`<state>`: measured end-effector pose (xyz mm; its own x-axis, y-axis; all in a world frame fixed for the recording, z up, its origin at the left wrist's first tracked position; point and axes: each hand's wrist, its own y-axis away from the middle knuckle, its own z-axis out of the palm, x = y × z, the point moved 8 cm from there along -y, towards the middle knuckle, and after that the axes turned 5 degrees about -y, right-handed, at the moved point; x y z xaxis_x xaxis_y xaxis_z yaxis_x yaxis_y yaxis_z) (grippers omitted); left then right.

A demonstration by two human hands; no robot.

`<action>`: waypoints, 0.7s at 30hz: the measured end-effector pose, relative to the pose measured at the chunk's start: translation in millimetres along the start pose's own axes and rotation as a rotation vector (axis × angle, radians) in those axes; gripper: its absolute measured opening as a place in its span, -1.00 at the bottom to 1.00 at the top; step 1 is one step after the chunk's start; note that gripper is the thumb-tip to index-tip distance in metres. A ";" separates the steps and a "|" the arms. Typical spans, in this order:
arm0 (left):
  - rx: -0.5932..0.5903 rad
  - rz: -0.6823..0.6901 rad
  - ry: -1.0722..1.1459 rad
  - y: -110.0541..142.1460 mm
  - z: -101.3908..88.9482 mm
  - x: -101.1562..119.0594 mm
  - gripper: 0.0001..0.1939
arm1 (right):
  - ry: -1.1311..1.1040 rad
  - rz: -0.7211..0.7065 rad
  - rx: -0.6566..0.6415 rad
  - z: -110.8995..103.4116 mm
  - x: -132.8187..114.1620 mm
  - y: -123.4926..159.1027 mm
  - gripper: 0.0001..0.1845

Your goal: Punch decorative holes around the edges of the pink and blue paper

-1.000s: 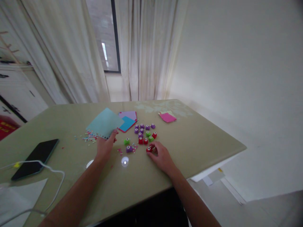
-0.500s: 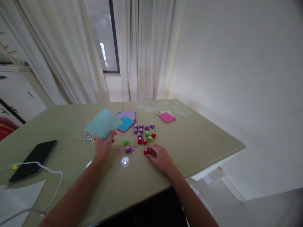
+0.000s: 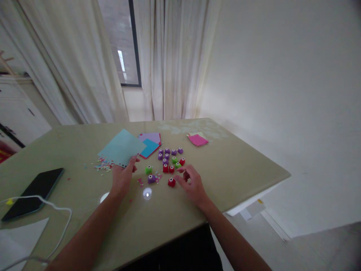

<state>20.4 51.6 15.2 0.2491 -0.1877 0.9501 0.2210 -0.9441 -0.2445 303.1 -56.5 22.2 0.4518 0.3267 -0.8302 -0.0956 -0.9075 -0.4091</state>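
Note:
My left hand [image 3: 123, 177] pinches the lower edge of a light blue sheet of paper [image 3: 122, 146], which has a row of punched holes along that edge. Beside a small red craft punch [image 3: 171, 182] with an eye-like top, my right hand [image 3: 192, 185] is open, thumb and fingers apart. The red punch stands on the table, just left of the thumb. Between the hands are a purple punch [image 3: 151, 178] and a green punch [image 3: 149, 169]. Behind them is a cluster of purple punches [image 3: 167, 151], with green and red ones nearer my right hand.
Coloured paper bits [image 3: 103, 165] lie under the blue sheet. Purple and blue cards [image 3: 150, 147] sit behind it; pink paper [image 3: 198, 140] lies at the back right. A dark tablet [image 3: 34, 194], white cable [image 3: 69, 218] and white paper [image 3: 24, 237] occupy the left.
My right hand has let go of the red punch and moved slightly up and right, its fingers parting. The left hand still holds the blue paper. The view has shifted slightly.

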 end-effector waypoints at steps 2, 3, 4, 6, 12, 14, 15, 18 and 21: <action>-0.030 0.022 0.005 3.3 3.0 5.4 -0.61 | -0.076 -0.022 0.088 -5.3 -7.4 -10.1 -0.79; -0.048 0.035 0.002 5.3 4.6 8.8 -0.61 | -0.102 -0.025 0.103 -4.2 -10.8 -17.4 -0.78; -0.069 0.048 -0.004 7.4 6.3 12.6 -0.62 | -0.126 -0.027 0.109 -1.2 -13.8 -26.2 -0.74; -0.118 0.073 -0.020 12.0 10.0 20.1 -0.63 | -0.162 -0.037 0.102 8.8 -19.1 -47.4 -0.58; -0.306 0.080 -0.071 24.0 25.2 26.5 -0.58 | -0.351 0.013 -0.165 60.3 -13.7 -103.4 -0.54; -0.323 0.061 -0.080 24.6 26.6 24.1 -0.56 | -0.460 0.049 -0.237 69.7 -7.7 -107.2 -0.65; -0.322 0.052 -0.081 24.1 26.4 22.9 -0.55 | -0.491 0.063 -0.205 67.9 -3.4 -107.5 -0.64; -0.293 0.022 -0.062 20.1 22.8 19.6 -0.57 | -0.506 0.112 0.013 49.2 13.3 -103.3 -0.65; -0.248 -0.015 -0.026 16.2 17.4 15.1 -0.58 | -0.512 0.166 0.120 37.9 26.3 -97.7 -0.64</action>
<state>44.1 38.1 22.3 0.2729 -0.1693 0.9470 -0.0126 -0.9849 -0.1725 290.7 50.8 25.9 -0.0647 0.2957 -0.9531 -0.2423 -0.9311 -0.2725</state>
